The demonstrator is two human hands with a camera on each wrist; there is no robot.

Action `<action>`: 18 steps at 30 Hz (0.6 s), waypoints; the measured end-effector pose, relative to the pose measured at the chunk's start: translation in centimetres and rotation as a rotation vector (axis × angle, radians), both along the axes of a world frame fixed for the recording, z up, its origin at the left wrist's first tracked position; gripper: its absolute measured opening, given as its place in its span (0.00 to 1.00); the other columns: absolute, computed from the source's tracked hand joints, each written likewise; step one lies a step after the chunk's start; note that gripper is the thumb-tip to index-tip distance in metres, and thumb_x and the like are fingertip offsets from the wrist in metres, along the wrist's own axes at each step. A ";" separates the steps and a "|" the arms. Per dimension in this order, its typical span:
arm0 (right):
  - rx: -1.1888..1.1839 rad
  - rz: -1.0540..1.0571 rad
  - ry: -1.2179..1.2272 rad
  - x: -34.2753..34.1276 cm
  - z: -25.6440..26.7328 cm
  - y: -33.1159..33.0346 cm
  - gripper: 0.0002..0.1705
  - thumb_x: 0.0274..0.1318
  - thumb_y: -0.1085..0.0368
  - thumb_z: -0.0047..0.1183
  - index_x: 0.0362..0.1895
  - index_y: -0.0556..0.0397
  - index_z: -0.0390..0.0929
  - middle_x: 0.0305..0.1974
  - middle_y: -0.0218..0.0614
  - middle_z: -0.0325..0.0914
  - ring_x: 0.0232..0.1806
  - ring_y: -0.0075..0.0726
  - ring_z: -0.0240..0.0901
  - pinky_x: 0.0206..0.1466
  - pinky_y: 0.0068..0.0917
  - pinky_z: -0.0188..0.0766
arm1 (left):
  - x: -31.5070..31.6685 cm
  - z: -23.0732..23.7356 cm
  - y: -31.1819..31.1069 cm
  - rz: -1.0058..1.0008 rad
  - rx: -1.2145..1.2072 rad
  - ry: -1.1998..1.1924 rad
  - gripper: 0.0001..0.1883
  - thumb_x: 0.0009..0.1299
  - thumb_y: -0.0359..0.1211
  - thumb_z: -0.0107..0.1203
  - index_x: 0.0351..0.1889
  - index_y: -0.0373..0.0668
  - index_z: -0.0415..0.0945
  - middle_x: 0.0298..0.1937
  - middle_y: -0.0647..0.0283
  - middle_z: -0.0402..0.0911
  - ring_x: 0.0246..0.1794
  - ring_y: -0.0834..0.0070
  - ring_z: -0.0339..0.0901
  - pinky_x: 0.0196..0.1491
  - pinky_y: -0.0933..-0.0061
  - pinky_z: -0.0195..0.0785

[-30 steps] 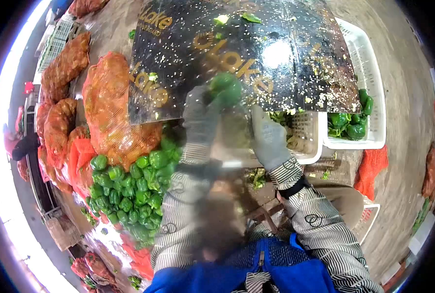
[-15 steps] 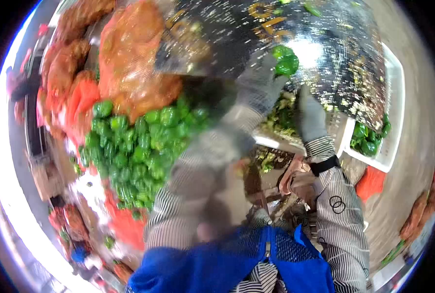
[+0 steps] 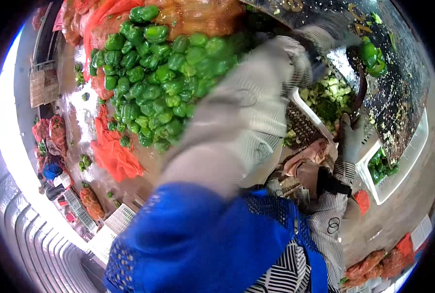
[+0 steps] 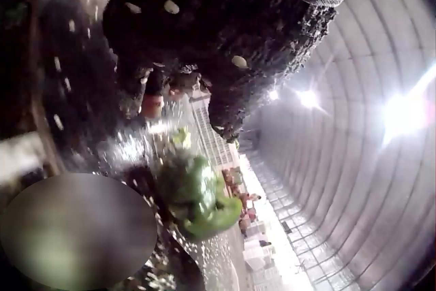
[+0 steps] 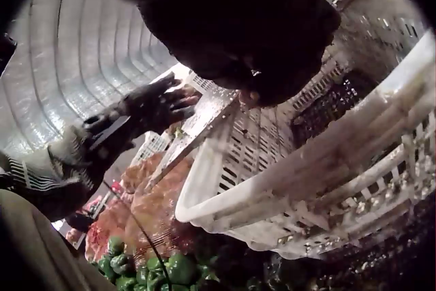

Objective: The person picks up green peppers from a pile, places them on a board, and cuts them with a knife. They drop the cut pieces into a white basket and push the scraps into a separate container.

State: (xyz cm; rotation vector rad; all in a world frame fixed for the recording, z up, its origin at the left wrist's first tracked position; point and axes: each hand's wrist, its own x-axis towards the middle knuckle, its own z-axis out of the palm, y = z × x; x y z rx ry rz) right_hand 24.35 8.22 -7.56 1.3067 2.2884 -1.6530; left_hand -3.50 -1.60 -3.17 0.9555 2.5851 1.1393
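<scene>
Has left hand (image 3: 332, 35) stretched across black, seed-specked bench (image 3: 404, 97), motion-blurred in head view; fingers spread wide in right wrist view. Shows green pepper (image 3: 372, 56) just past left hand, over bench; can't tell if resting on it. Has right hand (image 3: 350, 139) beside white crate (image 3: 309, 108) with chopped green scraps (image 3: 339, 88); too dark in right wrist view, can't tell state of fingers. Includes big green pepper pile (image 3: 154, 88) at left, next to mesh sack (image 3: 200, 19).
</scene>
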 end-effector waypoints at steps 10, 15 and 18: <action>0.315 0.001 -0.116 -1.4 3.2 -3.4 0.25 0.64 0.60 0.53 0.62 0.54 0.64 0.24 0.30 0.73 0.16 0.22 0.65 0.16 0.20 0.64 | 14.6 -11.4 -41.4 0.675 -0.591 -0.496 0.36 0.66 0.54 0.58 0.67 0.46 0.65 0.65 0.48 0.71 0.64 0.56 0.70 0.64 0.58 0.66; 0.163 -0.028 -0.099 -0.5 0.6 -1.0 0.33 0.61 0.66 0.53 0.68 0.53 0.57 0.26 0.32 0.73 0.18 0.21 0.67 0.16 0.18 0.65 | 22.6 -18.5 -38.5 0.860 -0.046 -0.815 0.39 0.60 0.55 0.64 0.66 0.45 0.69 0.66 0.57 0.72 0.61 0.59 0.73 0.60 0.61 0.69; 0.125 -0.040 -0.073 -1.4 2.4 -2.9 0.32 0.61 0.65 0.54 0.67 0.53 0.59 0.26 0.32 0.72 0.18 0.22 0.68 0.16 0.20 0.65 | 20.3 -12.4 -35.5 0.684 -0.317 -0.809 0.43 0.59 0.55 0.66 0.68 0.44 0.65 0.64 0.54 0.74 0.60 0.57 0.74 0.60 0.61 0.69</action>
